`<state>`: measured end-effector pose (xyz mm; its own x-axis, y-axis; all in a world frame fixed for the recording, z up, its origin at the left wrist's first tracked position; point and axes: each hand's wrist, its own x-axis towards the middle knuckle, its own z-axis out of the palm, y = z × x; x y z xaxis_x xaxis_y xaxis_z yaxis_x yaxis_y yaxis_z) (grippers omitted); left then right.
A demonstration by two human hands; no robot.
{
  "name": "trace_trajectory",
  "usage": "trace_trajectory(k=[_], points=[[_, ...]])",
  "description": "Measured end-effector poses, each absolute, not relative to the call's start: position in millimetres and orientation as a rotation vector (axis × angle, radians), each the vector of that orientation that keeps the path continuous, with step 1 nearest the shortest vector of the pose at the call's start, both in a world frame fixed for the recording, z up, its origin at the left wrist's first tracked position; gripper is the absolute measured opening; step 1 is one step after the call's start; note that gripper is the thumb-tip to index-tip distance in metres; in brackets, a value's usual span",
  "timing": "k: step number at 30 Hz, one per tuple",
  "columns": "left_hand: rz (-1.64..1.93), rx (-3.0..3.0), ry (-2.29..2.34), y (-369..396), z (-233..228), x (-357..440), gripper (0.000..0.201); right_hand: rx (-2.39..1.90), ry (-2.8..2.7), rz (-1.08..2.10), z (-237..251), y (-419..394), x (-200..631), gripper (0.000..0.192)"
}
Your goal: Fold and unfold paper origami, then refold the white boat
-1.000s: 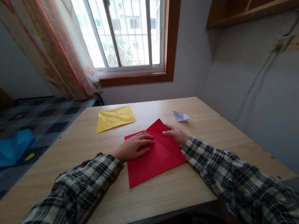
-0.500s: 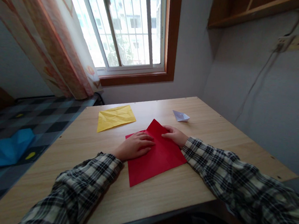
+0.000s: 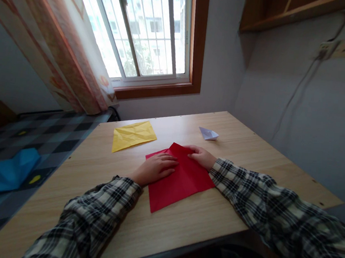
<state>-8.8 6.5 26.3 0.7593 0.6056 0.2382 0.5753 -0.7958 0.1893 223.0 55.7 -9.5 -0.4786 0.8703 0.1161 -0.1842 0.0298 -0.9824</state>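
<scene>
Red paper (image 3: 179, 183), seen from the head camera, flat on the wooden desk (image 3: 244, 149) near its front edge, partly folded, far corner turned over. Left hand (image 3: 155, 169) laid palm down on the sheet's left part, fingers (image 3: 169, 161) spread and released, pressing rather than grasping. Right hand (image 3: 201, 155) at the far right edge of the sheet, fingers curled on the folded corner; pinched or merely pressing, cannot tell. Plaid sleeves on both forearms. Yellow paper (image 3: 132, 135) creased and flat, well apart toward the window (image 3: 145, 32). Small white folded paper (image 3: 208, 133) just beyond the right hand. Blue paper (image 3: 7, 172) down on the checkered floor, left of the desk.
</scene>
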Motion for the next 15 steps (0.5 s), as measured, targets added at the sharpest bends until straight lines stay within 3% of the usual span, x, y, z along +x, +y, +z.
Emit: trace_trajectory(k=[10, 15], points=[[0.441, 2.921, 1.172, 6.5, 28.5, -8.4, 0.038, -0.812, -1.641, 1.387, -12.4, 60.4, 226.4, 0.049], [0.525, 2.867, 1.307, 10.2, 23.0, -11.1, 0.028, -0.823, -1.704, 1.351, -11.3, 58.9, 226.1, 0.047]])
